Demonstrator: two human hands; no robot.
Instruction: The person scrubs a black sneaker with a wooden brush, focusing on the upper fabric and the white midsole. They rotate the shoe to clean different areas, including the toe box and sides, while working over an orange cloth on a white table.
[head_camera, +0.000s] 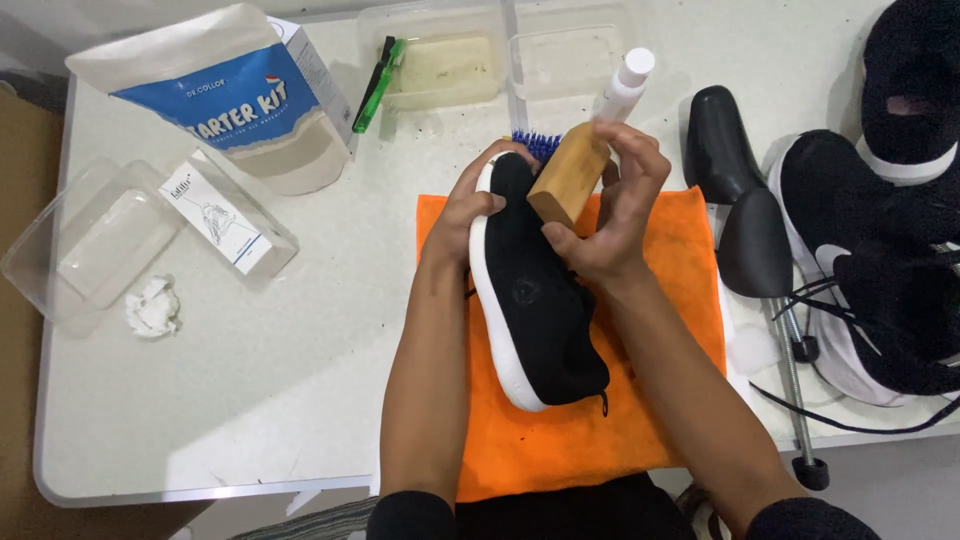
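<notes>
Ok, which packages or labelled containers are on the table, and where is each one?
Blue-and-white stand-up pouch: far left, leaning back.
White carton: just behind the pouch's right side.
Small white box: lying in a clear plastic tray, left.
White bottle with cap: beyond the wooden brush, upright.

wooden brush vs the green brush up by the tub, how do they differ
The wooden brush is gripped in the right hand against the black shoe; the green brush lies untouched on the table. The wooden brush is a chunky block with blue bristles; the green brush is slim, toothbrush-like. Both are hand brushes.
</notes>
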